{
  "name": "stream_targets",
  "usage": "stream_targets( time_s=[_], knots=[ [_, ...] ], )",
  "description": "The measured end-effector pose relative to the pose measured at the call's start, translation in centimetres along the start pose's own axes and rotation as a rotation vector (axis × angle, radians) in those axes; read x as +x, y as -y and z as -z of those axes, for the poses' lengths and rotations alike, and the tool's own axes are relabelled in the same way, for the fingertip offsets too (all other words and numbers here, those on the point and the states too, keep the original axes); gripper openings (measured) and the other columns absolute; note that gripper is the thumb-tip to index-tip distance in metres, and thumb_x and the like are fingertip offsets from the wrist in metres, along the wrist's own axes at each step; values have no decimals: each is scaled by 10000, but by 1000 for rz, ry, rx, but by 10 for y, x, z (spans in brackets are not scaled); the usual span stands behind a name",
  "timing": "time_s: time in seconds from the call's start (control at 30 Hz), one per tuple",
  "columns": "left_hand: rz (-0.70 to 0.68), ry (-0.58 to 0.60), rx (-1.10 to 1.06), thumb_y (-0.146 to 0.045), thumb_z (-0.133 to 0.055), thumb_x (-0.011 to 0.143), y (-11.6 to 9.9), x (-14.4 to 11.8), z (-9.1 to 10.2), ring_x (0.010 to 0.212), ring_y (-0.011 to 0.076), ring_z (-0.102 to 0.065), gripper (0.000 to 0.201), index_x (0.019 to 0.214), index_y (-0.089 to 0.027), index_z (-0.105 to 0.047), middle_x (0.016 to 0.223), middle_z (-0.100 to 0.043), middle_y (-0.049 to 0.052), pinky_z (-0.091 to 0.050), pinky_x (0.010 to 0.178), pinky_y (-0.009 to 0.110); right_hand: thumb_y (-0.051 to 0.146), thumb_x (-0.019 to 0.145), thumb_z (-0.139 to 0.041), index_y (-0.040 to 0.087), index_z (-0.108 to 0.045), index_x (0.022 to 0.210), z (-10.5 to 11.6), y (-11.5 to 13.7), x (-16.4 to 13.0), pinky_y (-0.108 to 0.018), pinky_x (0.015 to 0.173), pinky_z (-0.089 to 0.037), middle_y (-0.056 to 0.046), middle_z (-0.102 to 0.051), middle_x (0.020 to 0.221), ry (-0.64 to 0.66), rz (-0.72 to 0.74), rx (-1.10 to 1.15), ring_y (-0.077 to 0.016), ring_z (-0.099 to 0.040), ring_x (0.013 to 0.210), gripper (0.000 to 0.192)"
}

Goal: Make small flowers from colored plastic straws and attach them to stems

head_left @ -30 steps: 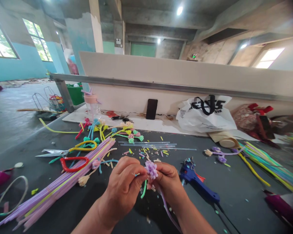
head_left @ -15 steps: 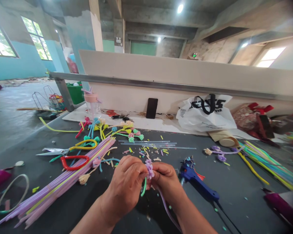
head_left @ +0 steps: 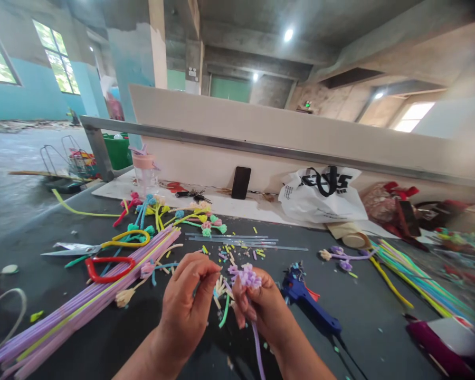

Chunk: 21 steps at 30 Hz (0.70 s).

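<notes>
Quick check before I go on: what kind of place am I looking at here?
Probably a small craft workshop in a bare industrial hall. The dark worktable is strewn with bundles of coloured straws, a blue glue gun and scissors, and the right hand holds a purple straw flower.

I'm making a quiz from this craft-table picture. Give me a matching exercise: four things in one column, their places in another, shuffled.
Things:
1. purple flower
2. glue gun
3. phone
4. scissors

Places:
A. leaning upright against the back board
B. lying on the table left of the hands
C. held in the right hand
D. lying on the table right of the hands

Pairs: 1-C, 2-D, 3-A, 4-B
</notes>
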<state>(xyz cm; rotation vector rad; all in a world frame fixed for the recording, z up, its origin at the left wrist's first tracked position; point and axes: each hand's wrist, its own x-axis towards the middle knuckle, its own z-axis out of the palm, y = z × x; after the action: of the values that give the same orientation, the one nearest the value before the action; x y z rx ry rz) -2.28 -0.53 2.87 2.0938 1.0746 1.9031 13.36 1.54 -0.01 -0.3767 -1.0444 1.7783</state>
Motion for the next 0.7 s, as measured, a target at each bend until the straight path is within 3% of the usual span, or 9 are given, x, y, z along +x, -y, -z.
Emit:
stream_targets(
  time_s=[0.23, 0.5, 0.7],
  knots=[
    [-71, 117, -10, -36, -528, 779, -3, -5, -4, 769, 140, -529, 141, 841, -162, -546, 737, -570, 28, -458, 697, 262, 344, 714, -677, 132, -620, 648, 3, -5, 2, -205, 395, -488, 35, -533, 507, -43, 32, -77, -28, -365, 340, 229],
    [-46, 134, 31, -58, -519, 792, -1, -5, -7, 766, 146, -541, 132, 853, -168, -559, 755, -595, 38, -465, 692, 273, 344, 709, -686, 135, -639, 674, 4, -7, 1, -166, 393, -431, 23, -554, 518, -99, 13, -148, -40, -437, 368, 217],
    [6, 157, -9, -58, -521, 790, -2, -5, -10, 732, 131, -524, 110, 784, -166, -536, 731, -562, 25, -448, 673, 256, 318, 666, -726, 142, -645, 658, 4, -7, 2, -186, 420, -459, 23, -562, 517, -180, 29, -124, -63, -488, 401, 195]
  ],
)
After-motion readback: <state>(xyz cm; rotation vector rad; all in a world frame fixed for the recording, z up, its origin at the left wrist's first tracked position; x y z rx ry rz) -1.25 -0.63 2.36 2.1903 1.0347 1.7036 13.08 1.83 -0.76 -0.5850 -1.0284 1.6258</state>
